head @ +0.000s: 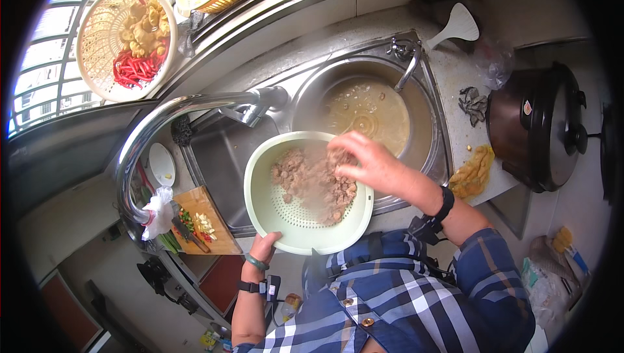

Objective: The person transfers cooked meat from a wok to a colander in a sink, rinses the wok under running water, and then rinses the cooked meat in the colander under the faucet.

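A pale green plastic colander (261, 202) is tilted over the divider and front rim of the steel double sink. My left hand (265, 246) grips its lower left rim, thumb on top. Cooked-looking chunks of brown meat (292, 170) lie along its upper and right side, partly veiled by steam. My right hand (370, 160) reaches over the right rim, fingers curled down at the chunks. Whether any chunk is pinched between those fingers cannot be told. Behind it, the round sink bowl (424, 124) contains cloudy brownish water (363, 107).
A tall chrome faucet (134, 143) arches over the left side. A knife (187, 233) lies on a cutting board (219, 228) with chopped vegetables. A dark electric cooker (516, 119) stands right, near a yellow cloth (472, 172). Ginger and red chilies fill part of a basket (100, 36) by the window.
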`<state>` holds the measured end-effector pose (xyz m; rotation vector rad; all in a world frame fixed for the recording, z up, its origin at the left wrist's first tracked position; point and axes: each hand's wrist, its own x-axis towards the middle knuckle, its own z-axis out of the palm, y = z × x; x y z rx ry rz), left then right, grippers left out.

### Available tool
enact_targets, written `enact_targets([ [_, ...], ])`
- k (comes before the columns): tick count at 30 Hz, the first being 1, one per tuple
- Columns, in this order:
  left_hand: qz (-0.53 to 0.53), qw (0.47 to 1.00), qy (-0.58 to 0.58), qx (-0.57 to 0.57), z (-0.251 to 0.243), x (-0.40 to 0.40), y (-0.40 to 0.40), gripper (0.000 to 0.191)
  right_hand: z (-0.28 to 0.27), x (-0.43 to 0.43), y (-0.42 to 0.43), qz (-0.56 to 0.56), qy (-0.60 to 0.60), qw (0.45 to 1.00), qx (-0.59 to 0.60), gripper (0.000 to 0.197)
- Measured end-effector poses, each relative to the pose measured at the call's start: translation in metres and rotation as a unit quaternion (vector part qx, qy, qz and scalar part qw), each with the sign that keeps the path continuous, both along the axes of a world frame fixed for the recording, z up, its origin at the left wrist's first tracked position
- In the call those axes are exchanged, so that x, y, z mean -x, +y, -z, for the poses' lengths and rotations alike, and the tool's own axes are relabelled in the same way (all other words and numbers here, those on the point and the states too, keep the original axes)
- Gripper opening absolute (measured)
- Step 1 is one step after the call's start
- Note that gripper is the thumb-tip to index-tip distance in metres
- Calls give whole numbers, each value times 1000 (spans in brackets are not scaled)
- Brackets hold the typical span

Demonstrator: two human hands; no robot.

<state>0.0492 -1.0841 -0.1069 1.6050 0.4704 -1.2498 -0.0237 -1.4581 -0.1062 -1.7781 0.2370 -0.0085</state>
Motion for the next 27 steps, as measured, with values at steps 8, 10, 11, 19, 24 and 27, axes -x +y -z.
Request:
enact_targets([
  [8,-5,1000,-4,18,6,12,0,46,139,-10,-45,195,118,968,103,20],
  [10,-14,1000,-7,21,7,15,2,46,201,-10,-58,185,166,929,275,21],
  [11,-18,1000,2,16,8,16,6,47,230,-10,-62,181,167,930,273,21],
  [19,-46,999,4,2,1,18,16,49,343,-27,-70,211,309,881,290,19],
  [24,-64,998,8,-7,4,22,26,48,298,-63,-26,44,163,924,342,16],
  [27,-63,998,8,1,2,20,23,47,299,-75,-11,11,120,927,356,18],
])
